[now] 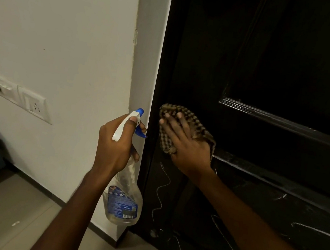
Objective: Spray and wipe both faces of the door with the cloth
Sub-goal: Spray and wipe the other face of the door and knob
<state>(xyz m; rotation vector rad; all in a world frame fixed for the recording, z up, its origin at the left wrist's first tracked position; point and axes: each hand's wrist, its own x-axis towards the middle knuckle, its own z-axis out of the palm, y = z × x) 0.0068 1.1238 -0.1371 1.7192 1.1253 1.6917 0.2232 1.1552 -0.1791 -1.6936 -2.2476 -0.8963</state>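
The right hand [186, 147] lies flat on the cloth [202, 135] and presses it to the door [275, 66]. Its fingers [172, 124] are straight and slightly apart, pointing up and left. The checked cloth sits under the palm and fingers, showing past the fingertips and to the right of the hand. It lies on the dark door's cross rail, between the upper and lower panels and near the door's left edge. Pale scribbles [161, 188] mark the door below it.

The left hand [114, 145] grips the neck of the bottle [123, 200], fingers curled round it, one on the blue trigger. The bottle's long axis runs nearly upright: clear body hanging down, blue nozzle at the top aimed up and right, just beside the wall [66, 35] corner and door frame.
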